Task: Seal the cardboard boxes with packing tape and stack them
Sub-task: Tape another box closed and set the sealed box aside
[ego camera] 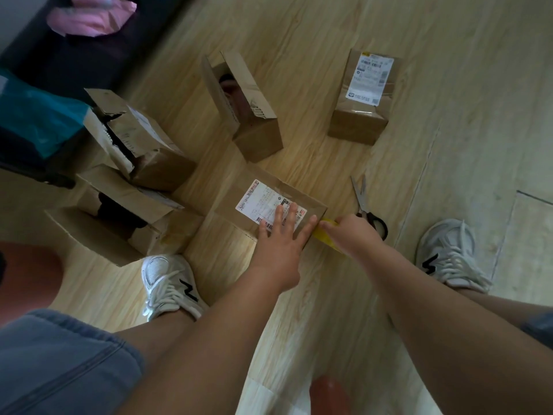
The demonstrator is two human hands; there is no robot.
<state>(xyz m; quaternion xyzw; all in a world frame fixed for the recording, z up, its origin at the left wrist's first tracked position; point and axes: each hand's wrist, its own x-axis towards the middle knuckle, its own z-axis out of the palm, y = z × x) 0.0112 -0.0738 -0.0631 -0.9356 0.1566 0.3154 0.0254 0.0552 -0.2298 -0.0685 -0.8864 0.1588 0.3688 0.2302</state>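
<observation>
The left hand presses flat, fingers straight, on the box; the right grip curls round the tape roll just beside it. Slack pressure could let the box slide — the tape wrinkling.

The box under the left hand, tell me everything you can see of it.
The box is brown cardboard, low, with its flaps closed, lying on the wood floor. A white label with barcodes covers much of its top. The left hand presses flat on the label, fingers spread. At the near right corner, the right hand holds yellow tape by the box's edge.
</observation>
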